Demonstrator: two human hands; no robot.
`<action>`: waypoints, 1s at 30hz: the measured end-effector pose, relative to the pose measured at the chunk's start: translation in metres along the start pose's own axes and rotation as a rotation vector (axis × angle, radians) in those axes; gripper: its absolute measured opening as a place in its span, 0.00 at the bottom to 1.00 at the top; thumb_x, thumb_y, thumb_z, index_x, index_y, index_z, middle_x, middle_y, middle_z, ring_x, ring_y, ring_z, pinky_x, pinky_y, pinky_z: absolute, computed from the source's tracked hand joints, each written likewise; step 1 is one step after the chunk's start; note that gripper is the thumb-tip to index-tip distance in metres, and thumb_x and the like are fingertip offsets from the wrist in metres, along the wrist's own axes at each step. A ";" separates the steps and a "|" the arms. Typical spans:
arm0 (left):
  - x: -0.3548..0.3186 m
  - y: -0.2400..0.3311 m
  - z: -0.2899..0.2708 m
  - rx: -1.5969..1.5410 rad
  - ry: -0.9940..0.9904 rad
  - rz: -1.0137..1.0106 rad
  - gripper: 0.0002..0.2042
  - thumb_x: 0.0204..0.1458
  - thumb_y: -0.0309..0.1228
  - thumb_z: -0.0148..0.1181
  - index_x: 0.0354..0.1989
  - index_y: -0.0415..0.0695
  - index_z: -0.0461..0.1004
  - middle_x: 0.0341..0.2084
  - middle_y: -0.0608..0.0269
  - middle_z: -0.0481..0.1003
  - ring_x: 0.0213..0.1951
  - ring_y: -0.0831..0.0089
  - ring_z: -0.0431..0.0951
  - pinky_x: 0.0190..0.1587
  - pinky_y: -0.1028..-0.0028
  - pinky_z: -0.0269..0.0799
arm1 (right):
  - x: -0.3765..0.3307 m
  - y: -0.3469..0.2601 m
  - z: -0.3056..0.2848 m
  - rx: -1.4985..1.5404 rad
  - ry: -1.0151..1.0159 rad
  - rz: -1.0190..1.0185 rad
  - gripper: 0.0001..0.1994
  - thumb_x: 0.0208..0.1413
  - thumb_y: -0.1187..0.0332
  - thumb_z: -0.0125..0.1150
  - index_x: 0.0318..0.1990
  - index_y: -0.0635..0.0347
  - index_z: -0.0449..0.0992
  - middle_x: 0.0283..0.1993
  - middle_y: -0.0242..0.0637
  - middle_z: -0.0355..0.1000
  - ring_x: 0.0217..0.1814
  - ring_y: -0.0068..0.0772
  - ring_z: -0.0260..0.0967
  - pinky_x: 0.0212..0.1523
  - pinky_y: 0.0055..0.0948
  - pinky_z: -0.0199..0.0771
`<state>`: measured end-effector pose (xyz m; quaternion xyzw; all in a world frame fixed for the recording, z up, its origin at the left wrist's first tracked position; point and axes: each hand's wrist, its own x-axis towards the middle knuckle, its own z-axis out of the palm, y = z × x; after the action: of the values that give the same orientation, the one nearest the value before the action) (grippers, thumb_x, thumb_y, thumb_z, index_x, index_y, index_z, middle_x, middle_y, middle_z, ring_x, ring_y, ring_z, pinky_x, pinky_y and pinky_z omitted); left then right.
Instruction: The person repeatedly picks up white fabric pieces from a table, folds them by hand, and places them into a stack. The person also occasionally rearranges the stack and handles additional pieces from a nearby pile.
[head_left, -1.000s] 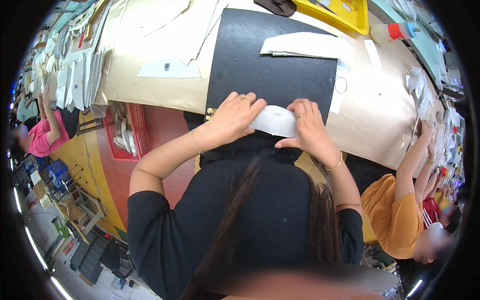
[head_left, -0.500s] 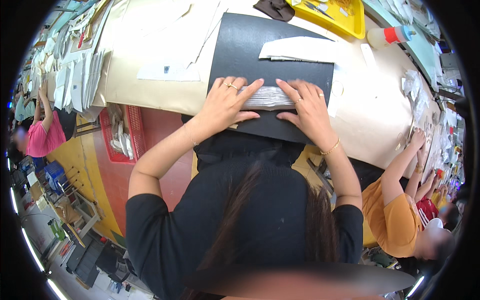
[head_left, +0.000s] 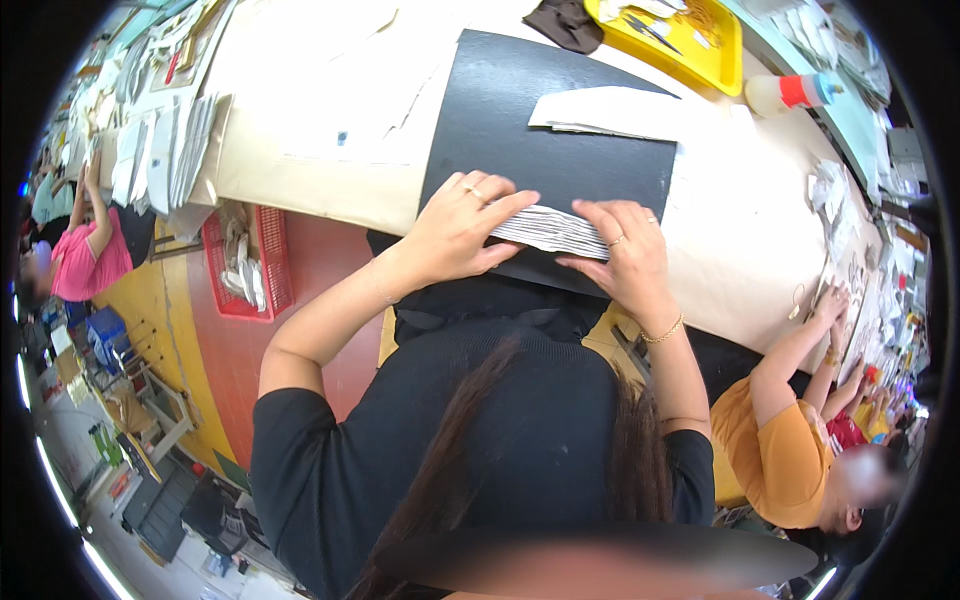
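Observation:
Between my hands is a narrow bundle of white pleats (head_left: 552,230), its thin layers packed side by side like a closed fan; whether it is paper or cloth I cannot tell. My left hand (head_left: 462,225) grips its left end, fingers curled over the far side and thumb at the near side. At the right end, my right hand (head_left: 628,250) pinches it the same way. The bundle lies low over the near part of a black board (head_left: 500,120). Farther up that board rests a flat, folded white piece (head_left: 612,108). My fingers hide both ends of the bundle.
A yellow tray (head_left: 722,78) with small tools, a dark cloth (head_left: 565,25) and a red-banded bottle (head_left: 770,95) stand at the far right. White sheets (head_left: 165,150) lie far left, above a red basket (head_left: 282,260). A co-worker in orange (head_left: 770,440) sits to the right.
My fingers have curled in from a more stretched pose and closed on the bundle's ends. The bundle has shifted slightly nearer and right, its right end now tilted lower.

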<state>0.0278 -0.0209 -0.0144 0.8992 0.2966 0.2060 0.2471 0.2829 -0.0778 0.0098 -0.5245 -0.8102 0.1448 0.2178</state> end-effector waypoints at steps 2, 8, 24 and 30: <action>0.001 0.001 0.001 0.043 -0.022 -0.023 0.31 0.42 0.41 0.73 0.56 0.47 0.72 0.42 0.60 0.72 0.44 0.61 0.71 0.46 0.63 0.65 | 0.005 -0.002 0.003 -0.081 -0.008 -0.014 0.29 0.43 0.52 0.71 0.52 0.54 0.75 0.41 0.33 0.73 0.43 0.34 0.70 0.47 0.34 0.66; 0.006 -0.027 -0.010 -0.030 0.070 -0.034 0.25 0.52 0.45 0.66 0.52 0.40 0.74 0.46 0.52 0.73 0.49 0.55 0.73 0.53 0.60 0.67 | 0.011 -0.008 0.007 -0.036 -0.113 -0.019 0.26 0.43 0.55 0.72 0.49 0.56 0.75 0.38 0.33 0.74 0.40 0.35 0.71 0.42 0.34 0.67; 0.051 -0.154 -0.066 -0.236 0.318 -0.927 0.23 0.52 0.37 0.67 0.49 0.32 0.73 0.36 0.43 0.78 0.37 0.61 0.80 0.41 0.68 0.74 | 0.015 -0.016 0.009 -0.037 -0.119 -0.026 0.29 0.34 0.68 0.76 0.49 0.54 0.75 0.43 0.31 0.74 0.45 0.36 0.70 0.45 0.34 0.67; 0.042 -0.062 -0.080 -0.056 0.306 -0.466 0.15 0.52 0.29 0.63 0.48 0.40 0.74 0.39 0.49 0.78 0.40 0.51 0.78 0.43 0.64 0.73 | 0.004 -0.022 0.004 -0.040 -0.106 -0.117 0.25 0.36 0.64 0.74 0.48 0.51 0.76 0.40 0.26 0.73 0.43 0.30 0.69 0.46 0.33 0.64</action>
<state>-0.0092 0.0748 0.0235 0.7581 0.5234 0.2852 0.2647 0.2625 -0.0835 0.0177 -0.4722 -0.8526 0.1429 0.1721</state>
